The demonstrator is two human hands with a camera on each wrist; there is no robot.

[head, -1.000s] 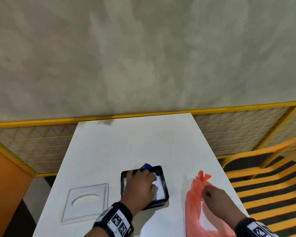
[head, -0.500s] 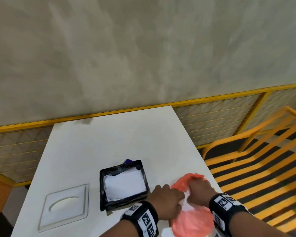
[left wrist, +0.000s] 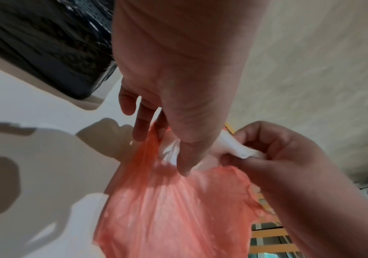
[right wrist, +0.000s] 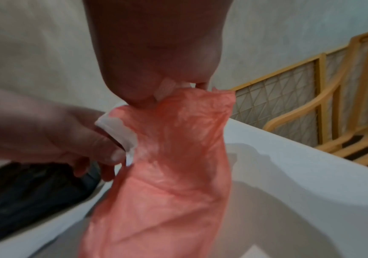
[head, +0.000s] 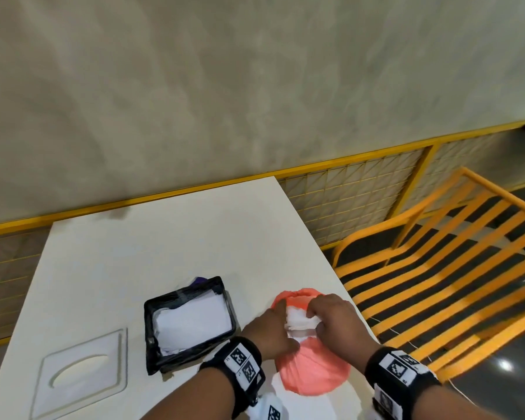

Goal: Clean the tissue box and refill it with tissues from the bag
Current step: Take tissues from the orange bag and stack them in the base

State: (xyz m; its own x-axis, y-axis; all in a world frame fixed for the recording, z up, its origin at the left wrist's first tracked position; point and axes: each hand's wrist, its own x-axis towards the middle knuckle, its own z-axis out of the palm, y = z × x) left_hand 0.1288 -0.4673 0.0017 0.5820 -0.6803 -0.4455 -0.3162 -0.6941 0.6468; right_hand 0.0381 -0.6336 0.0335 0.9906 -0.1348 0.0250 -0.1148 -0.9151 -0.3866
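The black tissue box (head: 152,338) stands without its lid, white tissues (head: 194,319) lying inside. Right of it lies the red plastic bag (head: 312,374), near the table's right edge. A wad of white tissues (head: 300,321) sticks out of the bag's mouth between both hands. My left hand (head: 281,310) pinches the bag's rim (left wrist: 154,139), its thumb over the tissue edge (right wrist: 117,132). My right hand (head: 312,310) pinches the top of the tissue wad (left wrist: 244,151). The bag (right wrist: 167,174) hangs below the hands.
The white square lid (head: 82,377) with an oval slot lies flat left of the box. Something purple (head: 200,280) peeks out behind the box. The white table (head: 152,237) ends just right of the bag; an orange slatted chair (head: 437,268) and a yellow mesh rail (head: 361,189) stand beyond.
My left hand left the tissue box and went right to the bag. Both hands opened the bag's mouth, and white tissues now show between them. The view turned right.
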